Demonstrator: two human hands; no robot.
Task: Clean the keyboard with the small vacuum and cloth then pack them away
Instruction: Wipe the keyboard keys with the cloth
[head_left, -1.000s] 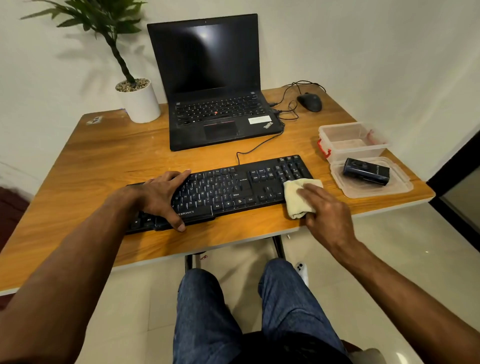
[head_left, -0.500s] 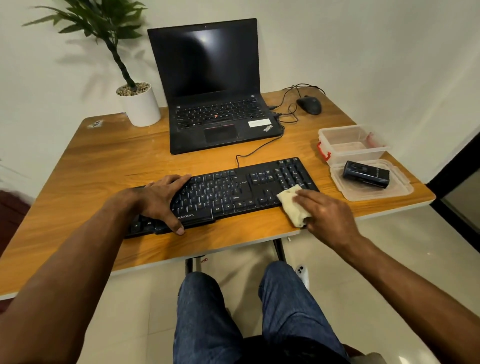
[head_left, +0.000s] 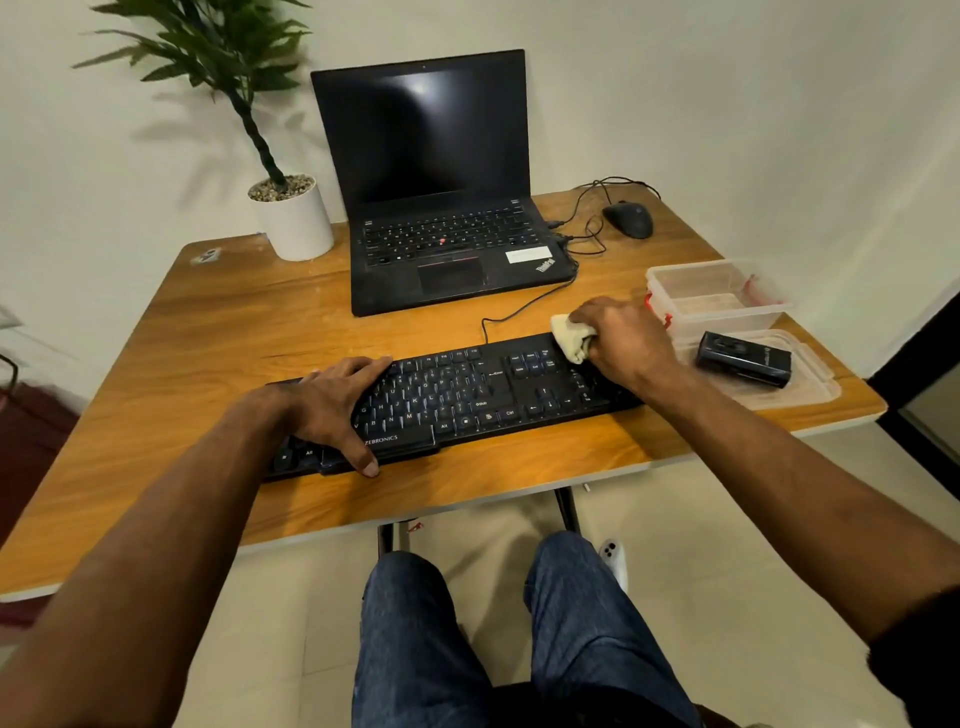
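White wall behind, wooden desk (head_left: 218, 332) w/ pale floor below. Right hand (head_left: 626, 340) has fingers curled round a bunched cream cloth (head_left: 571, 339), pressing it on the top right corner of the black keyboard (head_left: 467, 395), over the numpad area. Just right of that grip: clear lid (head_left: 810, 384) lying flat w/ the small black vacuum (head_left: 744, 359) on it, not touching the hand. Just beyond the grip, a clear box (head_left: 727, 306) w/ red clips, open top. Left of the grip, along the keyboard, left hand (head_left: 332, 410) lies flat over the keys at the left end, fingers straight, thumb hooked on the front edge; holds nothing else. Farther from the grip, behind the keyboard: open laptop (head_left: 441, 197), screen dark, kb cable running toward it. Mouse (head_left: 628, 219) at far right corner; potted plant (head_left: 283, 208) at far left. Jeans-clad knees under desk edge.
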